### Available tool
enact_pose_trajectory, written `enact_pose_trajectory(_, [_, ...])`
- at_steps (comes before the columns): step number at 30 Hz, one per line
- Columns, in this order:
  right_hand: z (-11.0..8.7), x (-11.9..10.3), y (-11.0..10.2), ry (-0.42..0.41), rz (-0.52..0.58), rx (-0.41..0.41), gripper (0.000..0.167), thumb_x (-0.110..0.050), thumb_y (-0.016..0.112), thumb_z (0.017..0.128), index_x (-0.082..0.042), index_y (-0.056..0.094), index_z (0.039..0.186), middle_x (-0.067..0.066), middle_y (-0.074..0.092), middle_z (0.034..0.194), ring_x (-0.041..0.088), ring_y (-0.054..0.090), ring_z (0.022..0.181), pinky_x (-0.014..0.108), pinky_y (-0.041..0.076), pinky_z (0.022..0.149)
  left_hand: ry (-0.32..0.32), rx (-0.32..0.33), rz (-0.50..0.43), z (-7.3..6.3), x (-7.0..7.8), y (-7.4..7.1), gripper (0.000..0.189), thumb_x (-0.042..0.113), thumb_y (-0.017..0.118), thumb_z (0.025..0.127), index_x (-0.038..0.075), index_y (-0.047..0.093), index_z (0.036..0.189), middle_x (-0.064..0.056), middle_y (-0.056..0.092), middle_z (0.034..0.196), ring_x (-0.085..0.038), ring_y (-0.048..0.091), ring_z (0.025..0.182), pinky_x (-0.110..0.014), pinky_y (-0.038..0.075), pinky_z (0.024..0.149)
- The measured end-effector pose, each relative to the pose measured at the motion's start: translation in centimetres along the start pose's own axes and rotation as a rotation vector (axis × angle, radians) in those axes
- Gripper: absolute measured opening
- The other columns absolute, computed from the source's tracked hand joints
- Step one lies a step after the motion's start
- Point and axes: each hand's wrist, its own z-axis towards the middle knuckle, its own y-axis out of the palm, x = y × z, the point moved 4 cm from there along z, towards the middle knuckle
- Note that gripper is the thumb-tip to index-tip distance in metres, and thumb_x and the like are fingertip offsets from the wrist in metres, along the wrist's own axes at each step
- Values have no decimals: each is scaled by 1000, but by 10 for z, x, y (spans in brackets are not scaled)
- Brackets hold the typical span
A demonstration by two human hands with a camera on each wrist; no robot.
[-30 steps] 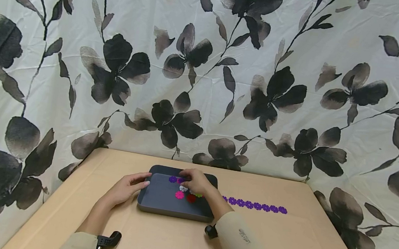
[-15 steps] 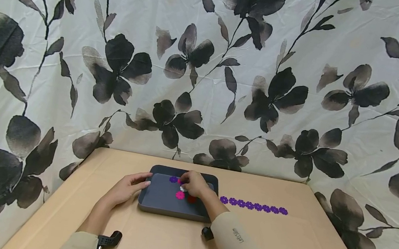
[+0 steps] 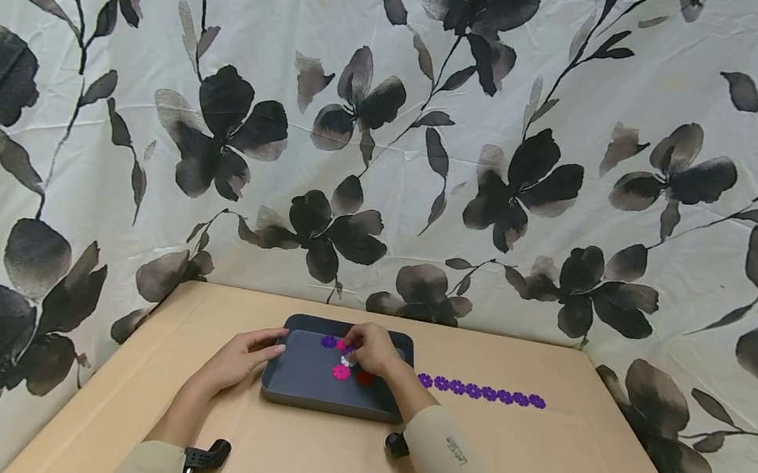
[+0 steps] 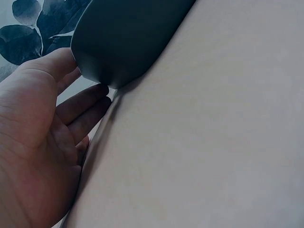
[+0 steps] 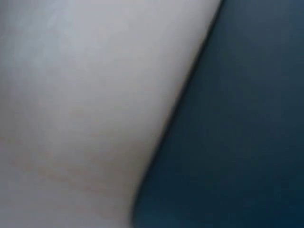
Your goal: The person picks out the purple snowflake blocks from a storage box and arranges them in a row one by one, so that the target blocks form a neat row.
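Observation:
A dark grey tray (image 3: 303, 389) lies on the table with small flower-shaped pieces in it: a purple one (image 3: 328, 341), a pink one (image 3: 341, 372), a white one partly covered, and a red one (image 3: 364, 379) partly behind my wrist. My left hand (image 3: 241, 359) holds the tray's left side; in the left wrist view its thumb (image 4: 59, 64) is at the rim and its fingers (image 4: 90, 107) meet the lower wall. My right hand (image 3: 374, 350) is over the tray with curled fingers, pinching a small flower piece, mostly hidden by the fingertips.
On the table right of the tray runs a straight row of several purple flower pieces (image 3: 489, 393). The tan table (image 3: 557, 463) ends at the back against a white cloth with dark flowers (image 3: 333, 235). The right wrist view shows only blurred surfaces.
My right hand has shifted slightly, its fingers drawing closer together above the pieces, and it now covers the yellow-green piece seen earlier. The left hand and the tray stay put.

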Motion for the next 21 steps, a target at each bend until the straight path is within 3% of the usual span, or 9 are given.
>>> enact_pose_trajectory(11, [-4,9,-6,-34,24,-6,4,-4,83,87,-5,79,89,-2,70,77,8,58,61,22,52,55,-1,-5,2,1,1,0,56,38,68,102,10,58,149,-14,56,153,-36,49,146,-56,39,120])
enact_pose_trajectory(17, [-8,10,-12,-74,63,-40,6,-1,82,87,-4,80,92,2,74,84,8,59,66,22,52,58,-3,-4,5,2,0,0,55,38,68,101,12,58,148,-13,57,153,-36,49,146,-56,39,120])
enact_pose_trajectory(21, [-11,6,-18,-106,88,-10,8,-3,81,88,-5,82,96,3,74,91,7,59,75,21,51,64,-9,1,8,2,0,0,55,39,68,101,12,58,148,-13,57,153,-36,49,146,-56,39,120])
